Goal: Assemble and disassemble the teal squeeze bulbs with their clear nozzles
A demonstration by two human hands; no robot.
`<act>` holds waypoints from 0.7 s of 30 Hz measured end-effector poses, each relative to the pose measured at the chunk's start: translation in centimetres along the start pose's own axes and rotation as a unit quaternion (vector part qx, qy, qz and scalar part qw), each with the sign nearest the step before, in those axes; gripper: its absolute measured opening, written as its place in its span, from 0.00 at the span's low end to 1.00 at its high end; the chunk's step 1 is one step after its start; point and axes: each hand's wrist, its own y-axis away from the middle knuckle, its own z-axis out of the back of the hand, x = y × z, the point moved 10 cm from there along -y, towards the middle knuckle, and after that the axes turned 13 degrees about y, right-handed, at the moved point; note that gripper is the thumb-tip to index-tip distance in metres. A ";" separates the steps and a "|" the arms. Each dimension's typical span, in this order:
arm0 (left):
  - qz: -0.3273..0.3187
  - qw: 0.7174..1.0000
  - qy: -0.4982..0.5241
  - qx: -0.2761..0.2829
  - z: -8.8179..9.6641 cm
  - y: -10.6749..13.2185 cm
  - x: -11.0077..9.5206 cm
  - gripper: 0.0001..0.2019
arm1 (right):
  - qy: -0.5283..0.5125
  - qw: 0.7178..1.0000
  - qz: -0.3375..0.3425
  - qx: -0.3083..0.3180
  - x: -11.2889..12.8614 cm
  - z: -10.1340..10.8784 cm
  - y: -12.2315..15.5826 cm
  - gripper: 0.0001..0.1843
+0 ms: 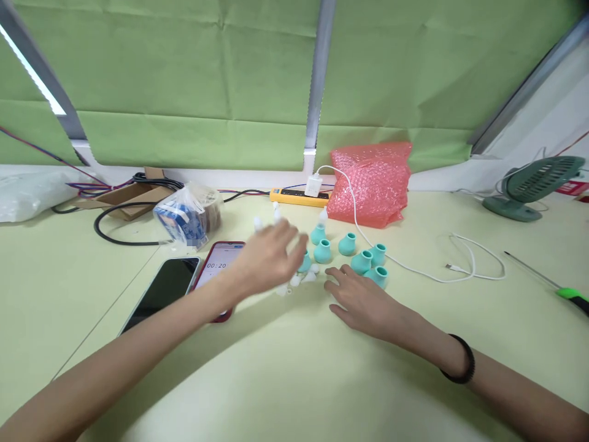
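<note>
Nearest my view is the bare tabletop [294,380], with both forearms reaching in over it, a black wristband [469,362] around the right one. My right hand [361,301] is low beside the teal bulb-shaped pieces [347,244], palm down, its fingers spread apart. My left hand [271,258] hangs above the small white pieces [310,276], fingers bent; I cannot tell whether they pinch anything, as the tips are partly hidden. Left of it lie a dark-screened phone [161,291] and a red-cased phone [218,255] under my forearm. Those white pieces sit in a loose cluster between my hands, and the teal ones, open necks up, stand just past them, one partly covered by my left fingers. Far to the right rests a green-and-black screwdriver [570,296], with a white cable [414,270] curving left of it. Farther back I see a bagged blue box [181,218], a red bubble-wrap packet [375,184], a yellow power strip [292,197] with a white charger [313,185], and a green fan [534,181], all before the green blind [161,67]
</note>
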 end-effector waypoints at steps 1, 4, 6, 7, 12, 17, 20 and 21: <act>-0.086 0.995 -0.021 0.045 -1.1 1.0 -3.0 0.10 | 0.006 1.000 0.011 0.009 0.1 -0.2 0.0 0.06; -0.146 0.973 -0.070 0.163 -4.7 4.1 -6.8 0.09 | -0.008 0.999 0.045 0.013 0.7 -0.2 0.1 0.10; -0.119 0.966 -0.080 0.214 -6.3 5.3 -6.9 0.09 | -0.048 0.997 0.061 -0.007 1.1 0.2 0.3 0.09; -0.106 0.964 -0.079 0.230 -6.8 5.7 -6.8 0.08 | -0.080 0.994 0.065 -0.024 1.3 0.5 0.4 0.09; -0.102 0.959 -0.045 0.261 -7.6 6.4 -6.2 0.08 | -0.270 0.945 0.010 -0.185 0.9 1.2 1.5 0.09; -0.043 0.966 -0.042 0.253 -8.1 6.6 -4.7 0.10 | -0.327 0.898 -0.038 -0.292 0.5 0.1 3.4 0.12; 0.004 0.970 -0.004 0.241 -8.1 6.8 -3.6 0.10 | -0.315 0.902 -0.042 -0.293 0.6 -0.2 3.6 0.13; 0.024 0.971 0.015 0.237 -8.1 6.9 -3.3 0.10 | -0.309 0.904 -0.038 -0.294 0.7 -0.1 3.7 0.14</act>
